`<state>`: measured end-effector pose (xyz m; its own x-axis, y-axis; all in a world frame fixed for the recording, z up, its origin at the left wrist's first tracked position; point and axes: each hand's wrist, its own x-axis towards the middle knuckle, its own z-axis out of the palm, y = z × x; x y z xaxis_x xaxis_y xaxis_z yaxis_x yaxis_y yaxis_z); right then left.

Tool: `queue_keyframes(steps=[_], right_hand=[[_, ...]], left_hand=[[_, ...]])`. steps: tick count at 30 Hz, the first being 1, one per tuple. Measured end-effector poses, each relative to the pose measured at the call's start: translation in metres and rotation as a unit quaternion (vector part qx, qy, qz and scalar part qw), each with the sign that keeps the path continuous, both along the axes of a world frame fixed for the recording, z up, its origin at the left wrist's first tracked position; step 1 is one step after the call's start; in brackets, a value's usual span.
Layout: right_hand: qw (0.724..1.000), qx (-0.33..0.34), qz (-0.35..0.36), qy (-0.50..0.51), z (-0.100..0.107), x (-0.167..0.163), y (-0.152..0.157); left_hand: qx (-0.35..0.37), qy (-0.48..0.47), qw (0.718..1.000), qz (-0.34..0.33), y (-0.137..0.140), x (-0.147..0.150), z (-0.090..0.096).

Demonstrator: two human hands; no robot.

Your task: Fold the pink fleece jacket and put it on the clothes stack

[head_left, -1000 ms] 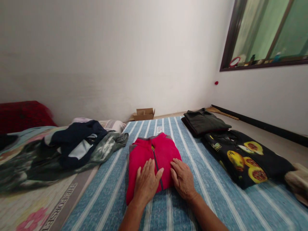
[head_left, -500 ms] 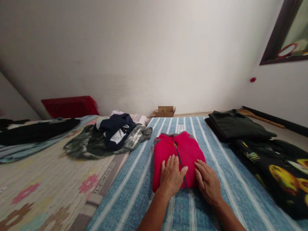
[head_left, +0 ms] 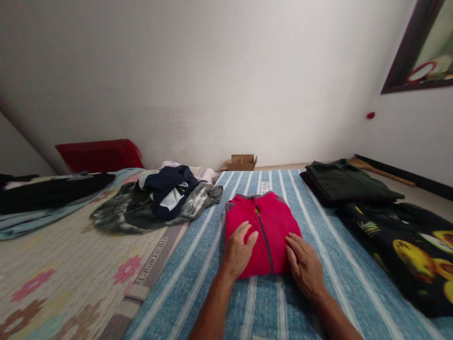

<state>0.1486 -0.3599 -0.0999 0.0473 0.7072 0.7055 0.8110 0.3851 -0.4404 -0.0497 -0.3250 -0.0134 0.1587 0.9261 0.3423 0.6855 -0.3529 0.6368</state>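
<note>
Left hand (head_left: 239,248) and right hand (head_left: 305,264) lie flat, fingers spread, on the near edge of the folded red jacket (head_left: 262,231), whose zip runs straight away from them.

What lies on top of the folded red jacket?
Both hands rest flat on the red jacket: left hand, right hand. The cloth beneath the palms is hidden.

A blue striped mat (head_left: 198,264) carries a folded red jacket (head_left: 264,233), a dark green shirt (head_left: 345,184) and a black fruit-print garment (head_left: 406,245); beside it, a floral mat (head_left: 53,264) holds crumpled clothes (head_left: 159,198).
</note>
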Motion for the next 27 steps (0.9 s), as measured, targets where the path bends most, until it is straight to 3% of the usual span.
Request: queue_keyframes(steps=[3,6,11,15,20,27], right_hand=[[0.999,-0.017,0.006,0.031,0.002,-0.001,0.0],[0.993,-0.06,0.02,0.099,0.008,-0.001,0.0],[0.955,-0.144,-0.014,0.258,0.025,0.01,0.011],[0.911,-0.24,-0.022,0.335,0.038,0.024,0.032],[0.834,-0.368,-0.003,0.412,0.049,0.033,0.058],[0.796,-0.416,-0.018,0.44,0.055,0.042,0.077]], left_hand=[[0.004,-0.06,0.993,0.102,0.013,-0.022,0.0],[-0.053,-0.125,0.975,0.176,0.022,-0.04,-0.006],[-0.208,-0.277,0.926,0.151,0.026,-0.051,-0.016],[-0.281,-0.35,0.88,0.155,0.027,-0.05,-0.007],[-0.311,-0.361,0.862,0.172,0.041,-0.049,0.0],[-0.329,-0.406,0.838,0.16,0.072,-0.05,-0.005]])
